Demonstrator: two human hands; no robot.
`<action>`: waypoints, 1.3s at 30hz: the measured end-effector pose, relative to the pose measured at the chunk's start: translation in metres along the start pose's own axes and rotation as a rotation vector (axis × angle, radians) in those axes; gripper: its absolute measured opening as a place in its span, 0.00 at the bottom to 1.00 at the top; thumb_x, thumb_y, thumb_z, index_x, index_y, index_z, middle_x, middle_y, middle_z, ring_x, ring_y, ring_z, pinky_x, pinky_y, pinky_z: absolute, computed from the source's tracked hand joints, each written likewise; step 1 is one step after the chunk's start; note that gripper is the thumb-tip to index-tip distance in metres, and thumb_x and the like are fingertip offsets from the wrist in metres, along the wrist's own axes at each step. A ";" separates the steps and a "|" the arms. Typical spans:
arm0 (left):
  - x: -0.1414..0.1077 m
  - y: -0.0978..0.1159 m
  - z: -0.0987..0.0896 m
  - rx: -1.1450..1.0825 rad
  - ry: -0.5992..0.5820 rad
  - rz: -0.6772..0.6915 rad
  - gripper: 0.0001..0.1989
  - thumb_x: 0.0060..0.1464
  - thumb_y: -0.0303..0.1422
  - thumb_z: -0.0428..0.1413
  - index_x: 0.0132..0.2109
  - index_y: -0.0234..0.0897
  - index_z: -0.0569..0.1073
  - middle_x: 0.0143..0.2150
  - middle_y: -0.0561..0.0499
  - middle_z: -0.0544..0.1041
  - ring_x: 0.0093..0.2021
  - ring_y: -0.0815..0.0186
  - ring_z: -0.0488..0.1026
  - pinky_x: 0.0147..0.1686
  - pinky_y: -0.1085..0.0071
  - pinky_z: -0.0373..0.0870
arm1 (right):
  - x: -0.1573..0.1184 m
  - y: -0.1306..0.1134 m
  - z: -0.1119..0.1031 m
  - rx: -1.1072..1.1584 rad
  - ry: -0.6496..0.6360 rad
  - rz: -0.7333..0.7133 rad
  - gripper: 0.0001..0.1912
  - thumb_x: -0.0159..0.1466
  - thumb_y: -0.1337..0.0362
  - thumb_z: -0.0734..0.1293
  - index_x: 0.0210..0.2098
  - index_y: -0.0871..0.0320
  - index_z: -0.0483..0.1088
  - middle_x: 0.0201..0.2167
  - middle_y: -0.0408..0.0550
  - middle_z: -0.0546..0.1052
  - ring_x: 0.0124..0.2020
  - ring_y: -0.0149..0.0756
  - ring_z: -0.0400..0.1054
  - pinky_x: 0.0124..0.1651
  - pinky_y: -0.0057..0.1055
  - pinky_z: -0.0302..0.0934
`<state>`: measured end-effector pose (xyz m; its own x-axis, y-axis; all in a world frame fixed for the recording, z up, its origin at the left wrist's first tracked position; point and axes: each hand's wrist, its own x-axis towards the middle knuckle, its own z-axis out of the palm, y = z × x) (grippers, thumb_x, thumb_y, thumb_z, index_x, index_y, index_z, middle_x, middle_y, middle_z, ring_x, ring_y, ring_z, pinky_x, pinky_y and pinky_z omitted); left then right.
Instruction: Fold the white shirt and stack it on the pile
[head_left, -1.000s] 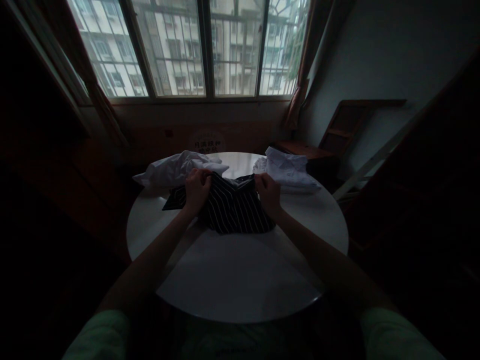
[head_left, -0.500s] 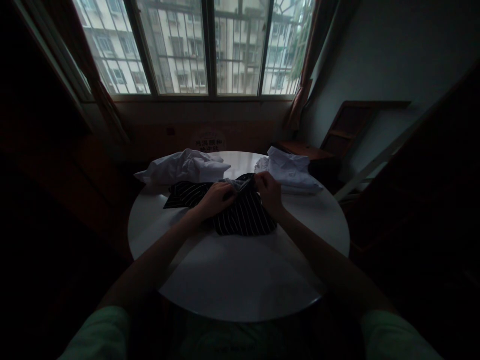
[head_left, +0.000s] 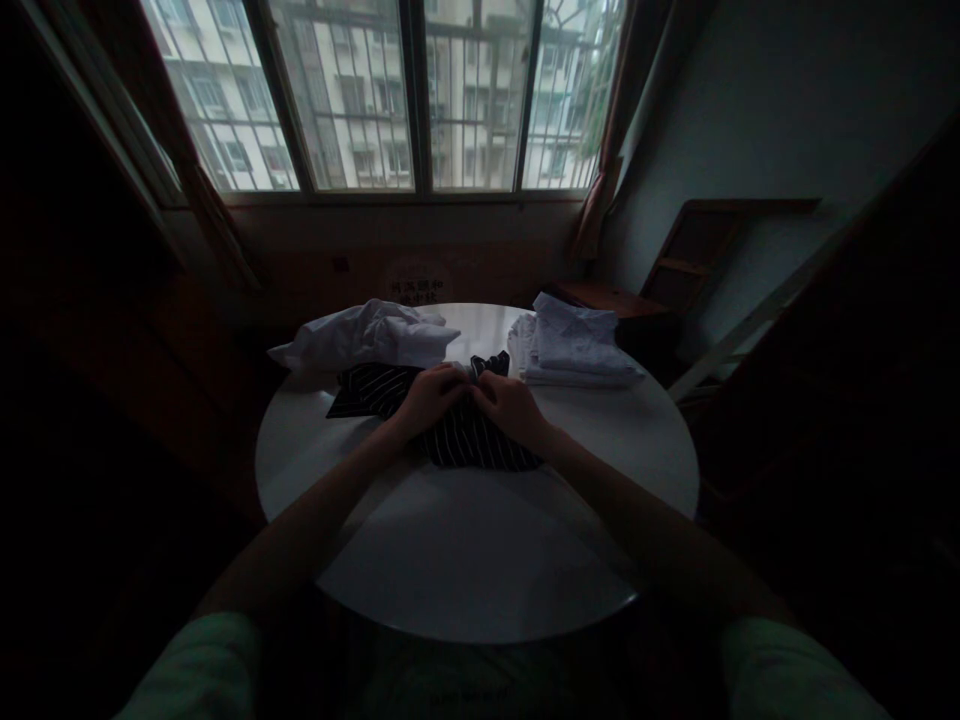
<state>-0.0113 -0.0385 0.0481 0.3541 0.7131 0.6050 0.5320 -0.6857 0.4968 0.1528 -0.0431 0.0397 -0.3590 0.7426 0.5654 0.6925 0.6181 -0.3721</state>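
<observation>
A black garment with thin white stripes [head_left: 476,440] lies bunched on the round white table, and one sleeve-like end of it stretches out to the left. My left hand [head_left: 433,393] is closed on the middle of this striped cloth. Close beside it, my right hand [head_left: 511,408] pinches the same cloth, the fingers of both hands almost meeting. A gathered tuft of the fabric sticks up just beyond the right fingers. The dim light hides the fingertips and the exact folds between them.
A crumpled white cloth [head_left: 360,335] rests at the table's back left. Folded white cloths [head_left: 574,345] are stacked at the back right. The round table [head_left: 480,560] has its near edge close to my body. Behind it are a barred window [head_left: 420,100] and a wooden cabinet [head_left: 615,298].
My right hand has come left and slightly down, bringing its part of the striped cloth up against my left hand. The left hand has barely moved.
</observation>
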 end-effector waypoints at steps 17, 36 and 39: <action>0.000 -0.004 0.001 -0.134 -0.010 -0.056 0.09 0.50 0.23 0.50 0.31 0.35 0.75 0.29 0.52 0.70 0.31 0.70 0.68 0.36 0.72 0.66 | 0.008 0.017 0.001 0.319 0.066 0.055 0.10 0.58 0.61 0.58 0.23 0.58 0.60 0.18 0.39 0.62 0.22 0.28 0.56 0.27 0.26 0.48; -0.013 0.017 0.024 0.235 -0.140 0.215 0.11 0.55 0.37 0.51 0.42 0.35 0.69 0.39 0.47 0.73 0.43 0.62 0.68 0.50 0.60 0.60 | 0.009 0.014 -0.021 0.472 0.421 0.158 0.12 0.61 0.54 0.58 0.29 0.56 0.62 0.16 0.38 0.65 0.19 0.28 0.62 0.24 0.25 0.53; -0.014 0.015 0.027 0.169 -0.204 0.136 0.10 0.54 0.38 0.51 0.34 0.34 0.70 0.32 0.49 0.73 0.36 0.64 0.69 0.41 0.66 0.66 | 0.010 0.014 -0.021 0.498 0.433 0.181 0.12 0.62 0.53 0.58 0.31 0.56 0.62 0.16 0.37 0.65 0.17 0.27 0.60 0.23 0.25 0.52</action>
<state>0.0124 -0.0549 0.0309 0.5692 0.6424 0.5131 0.5834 -0.7554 0.2985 0.1722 -0.0322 0.0552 0.0897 0.7394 0.6673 0.3108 0.6158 -0.7240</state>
